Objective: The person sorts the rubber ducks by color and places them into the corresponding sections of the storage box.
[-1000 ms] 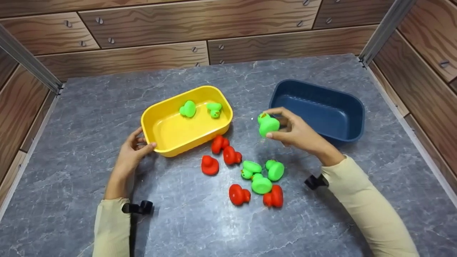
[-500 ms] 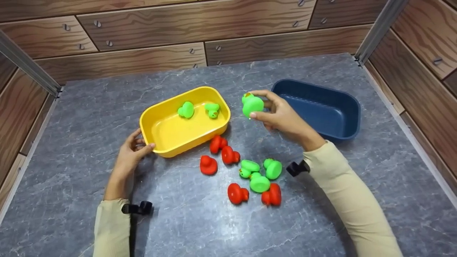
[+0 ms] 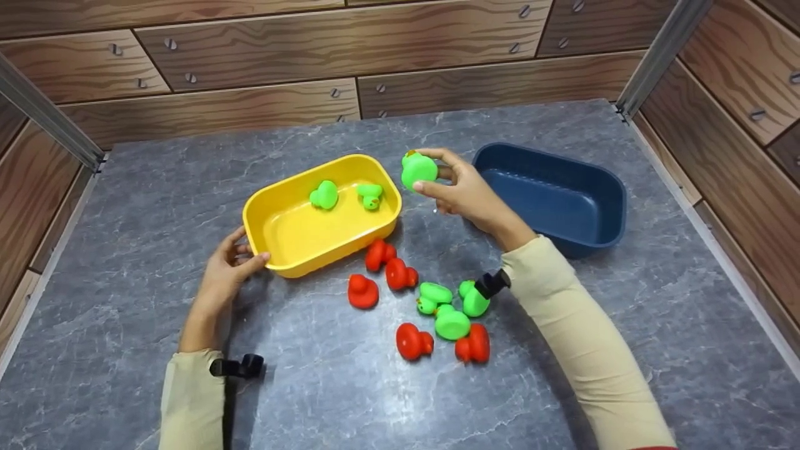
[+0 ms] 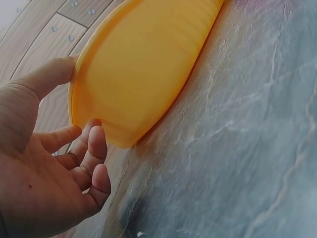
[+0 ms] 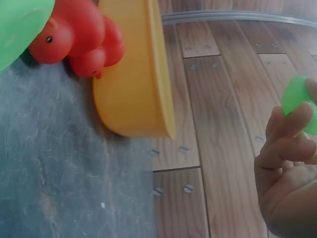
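Observation:
My right hand (image 3: 459,187) pinches a green rubber duck (image 3: 418,169) in the air, just right of the yellow tub (image 3: 281,209). The right wrist view shows that duck (image 5: 297,99) behind my fingertips (image 5: 287,129), with the tub's wall (image 5: 133,74) to the left. Two green ducks (image 3: 325,194) (image 3: 372,194) lie inside the tub. My left hand (image 3: 228,269) holds the tub's near left corner, thumb on the rim (image 4: 74,89), fingers (image 4: 89,153) against its outer wall. Several red ducks (image 3: 363,291) and three green ducks (image 3: 451,323) lie on the grey table in front of the tub.
An empty dark blue tub (image 3: 556,194) stands right of my right hand. Wooden walls (image 3: 350,56) with metal corner posts (image 3: 656,59) fence in the grey marble tabletop (image 3: 125,187) at the back and on both sides.
My right hand has carried the green duck up and to the left, from in front of the blue tub to beside the yellow tub's right end. My left hand has stayed on the tub.

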A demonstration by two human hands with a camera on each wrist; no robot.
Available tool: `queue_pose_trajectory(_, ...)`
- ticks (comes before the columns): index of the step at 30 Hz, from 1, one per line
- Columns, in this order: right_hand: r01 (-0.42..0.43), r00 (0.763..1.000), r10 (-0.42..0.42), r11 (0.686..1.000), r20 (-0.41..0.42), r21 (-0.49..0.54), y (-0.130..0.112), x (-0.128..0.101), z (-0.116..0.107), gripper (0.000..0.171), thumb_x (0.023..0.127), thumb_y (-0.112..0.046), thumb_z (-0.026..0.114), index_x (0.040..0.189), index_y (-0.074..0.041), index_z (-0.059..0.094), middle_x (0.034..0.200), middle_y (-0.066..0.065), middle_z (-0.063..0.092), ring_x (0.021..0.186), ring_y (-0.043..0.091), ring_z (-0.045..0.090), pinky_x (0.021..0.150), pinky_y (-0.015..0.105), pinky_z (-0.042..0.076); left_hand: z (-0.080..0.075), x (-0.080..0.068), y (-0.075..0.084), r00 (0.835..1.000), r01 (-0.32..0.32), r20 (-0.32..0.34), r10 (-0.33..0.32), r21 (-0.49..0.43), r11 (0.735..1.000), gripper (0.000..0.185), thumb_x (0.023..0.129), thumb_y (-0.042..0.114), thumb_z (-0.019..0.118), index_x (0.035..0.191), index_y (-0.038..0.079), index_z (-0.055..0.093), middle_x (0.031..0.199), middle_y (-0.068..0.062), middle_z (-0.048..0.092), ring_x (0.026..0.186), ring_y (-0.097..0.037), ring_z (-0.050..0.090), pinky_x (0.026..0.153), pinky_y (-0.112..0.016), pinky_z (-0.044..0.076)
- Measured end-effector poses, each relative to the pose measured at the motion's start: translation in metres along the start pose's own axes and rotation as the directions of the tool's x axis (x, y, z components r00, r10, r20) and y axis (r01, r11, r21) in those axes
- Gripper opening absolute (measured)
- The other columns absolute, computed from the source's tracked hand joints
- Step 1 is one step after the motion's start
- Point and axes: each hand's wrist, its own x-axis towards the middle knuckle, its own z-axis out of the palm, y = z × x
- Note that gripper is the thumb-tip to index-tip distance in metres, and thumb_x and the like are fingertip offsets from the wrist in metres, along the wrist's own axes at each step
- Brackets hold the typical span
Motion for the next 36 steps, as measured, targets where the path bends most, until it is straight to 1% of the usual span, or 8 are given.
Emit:
queue_pose_trajectory(6, -0.037, 0.999, 0.037, 0.998, -0.003, -0.045, 0.005, 0.015, 0.006, 0.057, 0.09, -0.025, 0.068, 0.142, -0.021, 0.044, 0.117, 0.009, 0.058, 0.055, 0.011, 0.044, 0.052, 0.021, 0.04, -0.001, 0.0, 0.001, 0.999, 0.032, 0.002, -0.032, -0.019, 0.999, 0.079, 0.089, 0.018, 0.069, 0.153, 0.012, 0.024, 0.115, -0.005, 0.052, 0.085, -0.002, 0.057, 0.074, -0.02, 0.045)
queue_pose_trajectory(11, -0.057, 0.998, 0.058, 0.99, 0.005, -0.131, 0.007, 0.024, 0.013, 0.057, 0.09, -0.03, 0.068, 0.141, -0.023, 0.044, 0.12, 0.011, 0.058, 0.057, 0.013, 0.045, 0.054, 0.022, 0.041, -0.001, -0.001, 0.002, 1.0, 0.02, 0.002, -0.02, 0.002, 1.0, 0.079, 0.089, 0.02, 0.069, 0.153, 0.012, 0.024, 0.117, -0.006, 0.051, 0.085, -0.001, 0.056, 0.074, -0.02, 0.044)
queue_pose_trajectory(16, -0.075, 0.996, 0.086, 0.967, 0.034, -0.243, 0.009, 0.031, 0.021, 0.056, 0.09, -0.028, 0.068, 0.14, -0.019, 0.045, 0.111, 0.011, 0.058, 0.062, 0.016, 0.046, 0.056, 0.023, 0.043, -0.001, -0.001, 0.001, 1.0, 0.005, 0.001, -0.005, 0.014, 1.0, 0.079, 0.089, 0.02, 0.069, 0.153, 0.011, 0.025, 0.117, -0.007, 0.051, 0.084, 0.0, 0.056, 0.072, -0.018, 0.044)
queue_pose_trajectory(20, -0.1, 0.992, 0.119, 0.953, 0.051, -0.286, 0.013, 0.037, 0.028, 0.055, 0.09, -0.024, 0.068, 0.139, -0.015, 0.045, 0.097, 0.009, 0.054, 0.059, 0.016, 0.045, 0.055, 0.023, 0.044, -0.001, -0.001, 0.0, 1.0, -0.016, 0.007, 0.016, 0.024, 1.0, 0.077, 0.089, 0.019, 0.068, 0.153, 0.01, 0.025, 0.116, -0.008, 0.052, 0.082, 0.0, 0.057, 0.069, -0.019, 0.043)
queue_pose_trajectory(23, -0.113, 0.989, 0.137, 0.944, 0.056, -0.311, 0.016, 0.04, 0.034, 0.055, 0.09, -0.023, 0.068, 0.139, -0.012, 0.046, 0.091, 0.008, 0.051, 0.056, 0.014, 0.045, 0.055, 0.023, 0.045, -0.001, -0.001, -0.001, 1.0, -0.028, 0.006, 0.028, 0.033, 0.999, 0.076, 0.09, 0.019, 0.068, 0.152, 0.01, 0.026, 0.115, -0.008, 0.052, 0.08, 0.0, 0.057, 0.068, -0.02, 0.043)
queue_pose_trajectory(30, -0.153, 0.977, 0.201, 0.9, 0.077, -0.408, 0.021, 0.042, 0.039, 0.058, 0.09, -0.027, 0.068, 0.14, -0.012, 0.044, 0.091, 0.008, 0.051, 0.056, 0.014, 0.045, 0.057, 0.025, 0.045, 0.0, 0.0, -0.001, 1.0, 0.015, 0.009, -0.015, -0.001, 1.0, 0.079, 0.089, 0.02, 0.07, 0.153, 0.012, 0.025, 0.114, -0.005, 0.051, 0.083, -0.001, 0.056, 0.072, -0.019, 0.043)
queue_pose_trajectory(33, -0.145, 0.977, 0.199, 0.885, 0.078, -0.442, 0.021, 0.043, 0.04, 0.058, 0.09, -0.027, 0.068, 0.14, -0.011, 0.044, 0.091, 0.008, 0.051, 0.057, 0.014, 0.046, 0.056, 0.024, 0.044, 0.0, 0.001, -0.001, 1.0, 0.014, 0.003, -0.014, 0.0, 1.0, 0.079, 0.088, 0.02, 0.07, 0.153, 0.012, 0.025, 0.114, -0.004, 0.051, 0.083, -0.001, 0.055, 0.071, -0.019, 0.043)
queue_pose_trajectory(36, -0.134, 0.978, 0.191, 0.88, 0.082, -0.455, 0.02, 0.044, 0.041, 0.059, 0.09, -0.027, 0.067, 0.14, -0.01, 0.043, 0.092, 0.007, 0.051, 0.059, 0.014, 0.047, 0.057, 0.024, 0.044, -0.001, 0.001, -0.001, 1.0, 0.008, 0.004, -0.008, -0.002, 1.0, 0.078, 0.089, 0.018, 0.069, 0.153, 0.012, 0.025, 0.113, -0.004, 0.052, 0.083, -0.001, 0.056, 0.071, -0.019, 0.043)
